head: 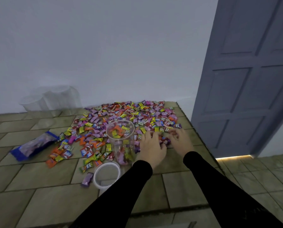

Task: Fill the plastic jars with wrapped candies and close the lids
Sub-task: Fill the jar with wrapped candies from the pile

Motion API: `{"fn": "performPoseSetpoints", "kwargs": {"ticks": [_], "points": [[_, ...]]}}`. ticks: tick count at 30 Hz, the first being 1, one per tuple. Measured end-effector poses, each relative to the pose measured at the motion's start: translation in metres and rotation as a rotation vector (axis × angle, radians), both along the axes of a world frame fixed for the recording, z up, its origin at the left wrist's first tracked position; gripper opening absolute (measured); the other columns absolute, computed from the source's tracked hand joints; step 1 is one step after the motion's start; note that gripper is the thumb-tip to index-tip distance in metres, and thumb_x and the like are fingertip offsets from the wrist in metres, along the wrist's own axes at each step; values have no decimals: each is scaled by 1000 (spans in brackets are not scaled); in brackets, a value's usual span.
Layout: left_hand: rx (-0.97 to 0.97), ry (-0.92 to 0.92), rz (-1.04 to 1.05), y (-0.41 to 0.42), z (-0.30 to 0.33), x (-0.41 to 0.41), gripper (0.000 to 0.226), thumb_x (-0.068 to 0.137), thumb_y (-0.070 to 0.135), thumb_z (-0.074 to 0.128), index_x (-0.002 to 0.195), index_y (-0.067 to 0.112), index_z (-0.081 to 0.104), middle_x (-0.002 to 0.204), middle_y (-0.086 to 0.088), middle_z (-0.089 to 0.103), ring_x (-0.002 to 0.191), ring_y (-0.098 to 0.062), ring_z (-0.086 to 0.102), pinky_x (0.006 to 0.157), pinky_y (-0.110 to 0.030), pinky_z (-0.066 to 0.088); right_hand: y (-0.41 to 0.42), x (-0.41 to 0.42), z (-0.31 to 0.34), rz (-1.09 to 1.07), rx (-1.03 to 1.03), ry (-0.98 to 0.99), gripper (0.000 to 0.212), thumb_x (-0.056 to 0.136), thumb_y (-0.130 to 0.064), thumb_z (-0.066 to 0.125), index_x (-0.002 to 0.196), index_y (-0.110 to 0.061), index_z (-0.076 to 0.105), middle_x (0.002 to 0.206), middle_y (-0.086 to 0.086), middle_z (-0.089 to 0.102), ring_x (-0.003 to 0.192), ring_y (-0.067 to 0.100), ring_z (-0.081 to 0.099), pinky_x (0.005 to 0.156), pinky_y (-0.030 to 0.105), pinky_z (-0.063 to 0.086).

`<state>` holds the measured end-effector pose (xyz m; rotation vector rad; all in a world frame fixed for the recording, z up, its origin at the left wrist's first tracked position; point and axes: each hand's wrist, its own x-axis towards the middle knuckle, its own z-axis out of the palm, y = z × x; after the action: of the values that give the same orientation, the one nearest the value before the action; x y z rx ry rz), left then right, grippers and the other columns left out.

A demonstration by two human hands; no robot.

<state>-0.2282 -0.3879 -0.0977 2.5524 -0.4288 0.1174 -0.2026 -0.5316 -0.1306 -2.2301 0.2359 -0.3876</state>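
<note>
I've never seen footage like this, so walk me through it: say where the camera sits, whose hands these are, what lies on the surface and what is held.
There is one picture, taken by a camera worn on a person's head, looking forward and down. No machine is involved: the two black-sleeved arms belong to that person. The left hand and right hand are both down on the near edge of a heap of wrapped candies, fingers curled as if gathering some; blur hides the exact grip. Left of the hands stands an open clear jar, partly filled. Its white lid lies nearer the camera. A blue bag lies to the left, and more clear jars stand by the wall. Everything rests on a tile-patterned surface.
</note>
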Motion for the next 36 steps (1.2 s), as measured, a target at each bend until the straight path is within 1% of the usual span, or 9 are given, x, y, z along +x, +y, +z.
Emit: {"fn": "performPoseSetpoints", "kwargs": {"ticks": [3,7,11,15,20,26,30,33,36], "points": [[121,3,57,-9,-14,3,42,94,37,46,132,18,42,141,-8,33,131,-28,27,105,-42,23,-8,5,-7,-1,-91,23,18,92,-27,59,104,-14,63,107,3,52,99,18,55,86,30,44],[208,-25,100,-18,-31,14,50,94,45,45,138,22,39,149,-10,27,136,-29,24,106,-46,21,-16,17,-12,-6,-250,38,22,92,-24,56,111,-14,62,116,7,50,109,23,49,94,35,42],[245,-117,141,-25,-45,26,54,84,53,42,123,20,59,132,-15,53,118,-37,51,90,-52,42,-20,34,-14,-32,-315,1,27,91,-24,55,117,-15,61,121,10,49,113,26,48,97,37,42],[285,-92,131,-29,-55,34,61,80,57,33,118,21,63,123,-13,59,110,-36,57,84,-50,48,-22,53,-17,-6,-353,69,37,96,-35,50,130,-22,51,139,14,39,128,30,40,104,39,38],[301,-91,140,-29,-60,45,52,78,52,39,109,21,67,107,-10,64,95,-31,63,71,-42,53,-21,73,-25,54,-522,222,54,96,-53,38,147,-34,31,158,10,15,145,30,14,114,49,17],[261,-136,93,-27,-64,58,42,78,26,75,116,11,64,101,-13,62,88,-31,60,71,-39,53,-16,82,-35,34,-590,153,45,96,-51,41,137,-34,45,139,5,41,127,25,37,102,39,31],[205,-94,80,-26,-63,59,39,88,18,66,125,7,59,110,-19,59,95,-35,59,75,-42,52,-11,84,-35,82,-466,133,41,97,-43,46,133,-25,51,123,9,47,115,26,42,96,35,37],[192,-56,73,-27,-57,57,43,81,13,73,122,7,61,104,-17,61,91,-32,62,75,-38,54,-8,83,-31,126,-385,129,38,98,-37,47,131,-18,49,121,11,51,112,27,48,91,37,41],[93,-20,31,-27,-55,56,45,93,6,55,137,6,46,120,-18,52,110,-35,53,91,-39,47,-7,82,-25,159,-325,148,35,99,-34,46,129,-16,48,122,11,56,112,26,50,89,36,42]]}}
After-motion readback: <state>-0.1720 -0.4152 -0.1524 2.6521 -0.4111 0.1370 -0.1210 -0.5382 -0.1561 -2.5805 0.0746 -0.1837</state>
